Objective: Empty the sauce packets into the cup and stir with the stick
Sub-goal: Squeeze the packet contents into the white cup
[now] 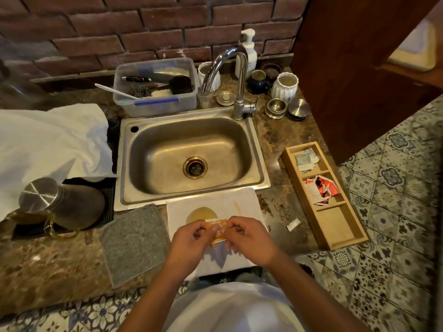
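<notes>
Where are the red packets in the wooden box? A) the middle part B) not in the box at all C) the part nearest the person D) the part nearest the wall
A: in the wooden box, the red packets lie in the middle part, with pale packets in the part nearest the wall.

A home kitchen: steel sink [191,149] and faucet [236,75] beyond the hands, brick backsplash [119,32], marble counter [48,259].
</notes>
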`<state>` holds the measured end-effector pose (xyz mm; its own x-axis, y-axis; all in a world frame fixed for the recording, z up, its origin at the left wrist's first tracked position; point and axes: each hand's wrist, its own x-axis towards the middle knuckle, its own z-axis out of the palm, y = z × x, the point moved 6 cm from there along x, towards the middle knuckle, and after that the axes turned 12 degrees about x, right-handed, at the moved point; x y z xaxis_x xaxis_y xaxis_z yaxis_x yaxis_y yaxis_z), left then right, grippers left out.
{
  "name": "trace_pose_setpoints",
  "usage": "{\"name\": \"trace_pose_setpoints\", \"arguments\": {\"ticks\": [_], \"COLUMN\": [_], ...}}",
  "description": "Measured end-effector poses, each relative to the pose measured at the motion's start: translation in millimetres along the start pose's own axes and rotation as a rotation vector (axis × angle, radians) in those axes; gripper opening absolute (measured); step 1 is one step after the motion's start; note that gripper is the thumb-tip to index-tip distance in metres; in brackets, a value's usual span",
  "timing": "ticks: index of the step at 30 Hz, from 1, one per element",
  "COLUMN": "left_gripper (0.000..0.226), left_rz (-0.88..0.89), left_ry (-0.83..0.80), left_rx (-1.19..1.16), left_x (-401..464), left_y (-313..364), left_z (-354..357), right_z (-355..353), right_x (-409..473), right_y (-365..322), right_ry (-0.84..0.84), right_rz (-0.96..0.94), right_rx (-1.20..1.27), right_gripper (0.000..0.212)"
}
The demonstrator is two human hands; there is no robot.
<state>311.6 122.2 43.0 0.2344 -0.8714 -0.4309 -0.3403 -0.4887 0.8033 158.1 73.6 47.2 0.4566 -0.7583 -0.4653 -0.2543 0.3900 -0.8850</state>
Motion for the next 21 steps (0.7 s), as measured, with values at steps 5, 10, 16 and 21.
{"name": "trace_pose_setpoints", "arguments": {"ticks": [5,10,16,21], "left_gripper": [0.03,0.036,0.039,0.05], "left_rz": [-0.028,-0.042,-0.079,-0.187], "left_ry": [-0.026,0.0,0.009,-0.019], "left_rx": [0.049,0.039,0.028,-0.105], "left_x": [1,1,-7,-10], "left_y": [-13,-12,-11,-15], "left_z": [2,0,-3,0], "right_z": [9,11,14,15], "right_x": [-1,0,1,3], "right_y": [11,8,10,12], "right_ry": [0.036,0.04,-0.015,-0.024], "right_rz": [0.107,0.135,0.181,0.245], "right_rx": [0.039,0.08,0.045,0.065], "right_gripper": [0.027,0.026,0.028,0.029]}}
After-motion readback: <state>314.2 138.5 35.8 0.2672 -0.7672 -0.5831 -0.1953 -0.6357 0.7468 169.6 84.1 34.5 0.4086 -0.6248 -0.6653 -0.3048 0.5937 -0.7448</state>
